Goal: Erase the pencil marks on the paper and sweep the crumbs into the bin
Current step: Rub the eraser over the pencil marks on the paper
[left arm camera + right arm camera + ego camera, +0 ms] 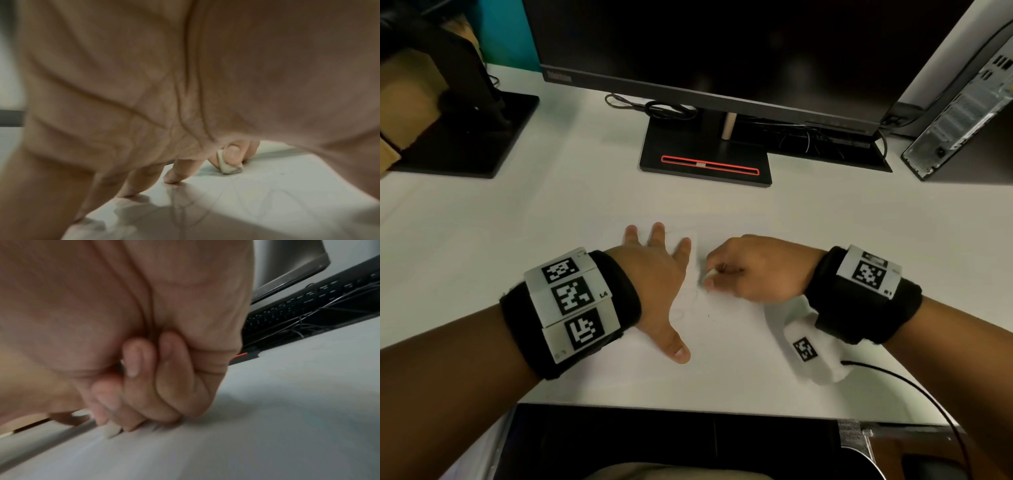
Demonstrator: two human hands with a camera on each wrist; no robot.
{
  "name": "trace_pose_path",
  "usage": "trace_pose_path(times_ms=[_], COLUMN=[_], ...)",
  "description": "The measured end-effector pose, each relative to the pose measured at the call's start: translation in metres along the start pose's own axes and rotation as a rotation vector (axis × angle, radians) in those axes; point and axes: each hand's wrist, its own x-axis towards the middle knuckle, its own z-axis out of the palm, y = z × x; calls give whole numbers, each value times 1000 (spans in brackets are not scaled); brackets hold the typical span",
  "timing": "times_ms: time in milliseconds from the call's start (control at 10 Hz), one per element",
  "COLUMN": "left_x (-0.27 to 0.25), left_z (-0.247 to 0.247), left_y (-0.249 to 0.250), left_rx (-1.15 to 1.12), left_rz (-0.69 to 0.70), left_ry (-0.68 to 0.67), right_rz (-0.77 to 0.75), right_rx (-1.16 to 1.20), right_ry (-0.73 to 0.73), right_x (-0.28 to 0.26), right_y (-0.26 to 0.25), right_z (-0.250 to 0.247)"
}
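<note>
Head view: left hand flat, fingers spread on paper; right hand pinches eraser. Left wrist view alone shows eraser touching paper, faint pencil marks.

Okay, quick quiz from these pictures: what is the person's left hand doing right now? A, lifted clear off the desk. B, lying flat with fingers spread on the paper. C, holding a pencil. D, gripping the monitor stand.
B: the left hand lies flat with fingers spread on the paper, while the right hand pinches the eraser beside it.
</note>
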Motion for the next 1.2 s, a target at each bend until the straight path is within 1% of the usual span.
trace_pose_path(times_ms=[100, 200, 300, 400, 500, 600, 700, 800, 900, 1000, 1100, 1200], left_x=[-1, 0, -1, -2, -1, -1, -2, -2, -1, -2, -2, -1], left_z=[-1, 0, 0, -1, -1, 0, 0, -1, 0, 1, 0, 0], left_y=[1, 1, 1, 1, 1, 0, 1, 1, 0, 0, 0, 0], left_rx=[4, 4, -6, 1, -3, -2, -1, -5, -7, -8, -20, -14], left_rz=[-2, -3, 1, -3, -2, 0, -3, -3, 1, 2, 3, 5], left_ry=[-6, -3, -3, -7, -7, -5, -7, -6, -5, -6, -5, -9], right_rz=[72, 37, -27, 58, 45, -13, 52, 55, -7, 45, 57, -11], right_rx=[-26, -57, -51, -58, -75, -63, -67, -76, -71, -67, -63, -70], right_ry=[59, 96, -2, 35, 81, 1, 32, 101, 14, 17, 84, 20], right_x=[5, 8, 3, 7, 11, 9, 13, 17, 14, 16, 19, 17], right_y=[12, 8, -3, 8, 6, -2, 6, 5, -4, 5, 6, -3], right_z=[-13, -8, -1, -14, -14, -6, -16, -17, -9, -17, -20, -10])
